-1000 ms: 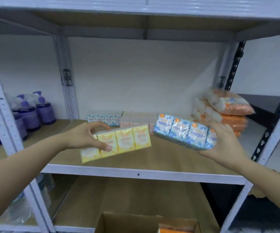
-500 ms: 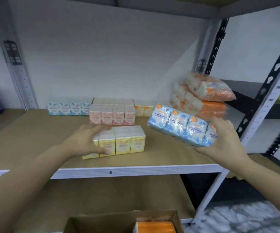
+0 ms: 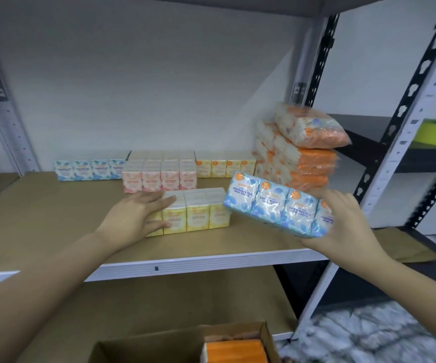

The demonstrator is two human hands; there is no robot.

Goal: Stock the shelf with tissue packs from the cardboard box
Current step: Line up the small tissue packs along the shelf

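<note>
Left hand [image 3: 135,221] rests with fingers spread on the yellow plastic-wrapped tissue pack [image 3: 197,212] standing on the brown shelf board [image 3: 54,218]. Right hand [image 3: 342,226] has fingers clamped on the blue plastic-wrapped tissue pack [image 3: 274,204], tilted above the shelf.

yellow-green obj [image 3: 435,133] on rt dark rack [image 3: 384,155] | white wall [image 3: 146,87] behind

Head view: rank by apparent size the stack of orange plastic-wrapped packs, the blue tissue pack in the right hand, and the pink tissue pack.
1. Stack of orange plastic-wrapped packs
2. Blue tissue pack, though nearer the camera
3. Pink tissue pack
</note>
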